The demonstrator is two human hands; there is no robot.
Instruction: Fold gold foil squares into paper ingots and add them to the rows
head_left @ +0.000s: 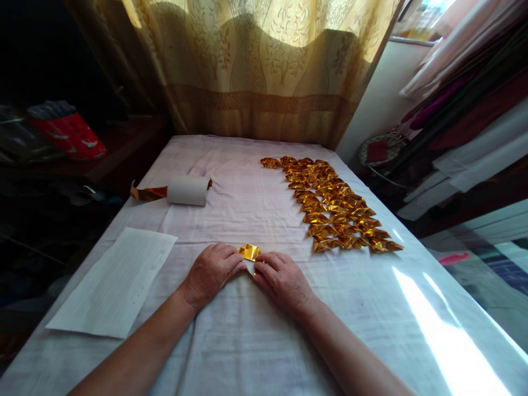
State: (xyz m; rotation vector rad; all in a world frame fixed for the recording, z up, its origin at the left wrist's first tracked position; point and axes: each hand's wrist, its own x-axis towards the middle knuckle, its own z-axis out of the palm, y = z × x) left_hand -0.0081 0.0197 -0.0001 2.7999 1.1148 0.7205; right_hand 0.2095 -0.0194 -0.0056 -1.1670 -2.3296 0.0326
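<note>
Between my hands is a small piece of gold foil paper [249, 252], partly folded, with a pale underside showing near its lower edge. My left hand [213, 270] is closed on the left end of the foil paper, thumb and fingers pressed together. On the opposite end, the curled fingers of my right hand [284, 280] pinch the same piece. Both hands rest low on the cloth-covered table, and the fingertips hide the two ends of the foil. To the right and farther back lie folded gold foil ingots [338, 206] in several rows.
A white roll with shiny copper-coloured foil [187, 191] lies at the back left. Nearer on the left is a printed paper sheet [117, 283]. A red container [68, 132] stands on a dark side surface. A gold curtain [264, 71] hangs behind; clothes [474, 121] hang at right.
</note>
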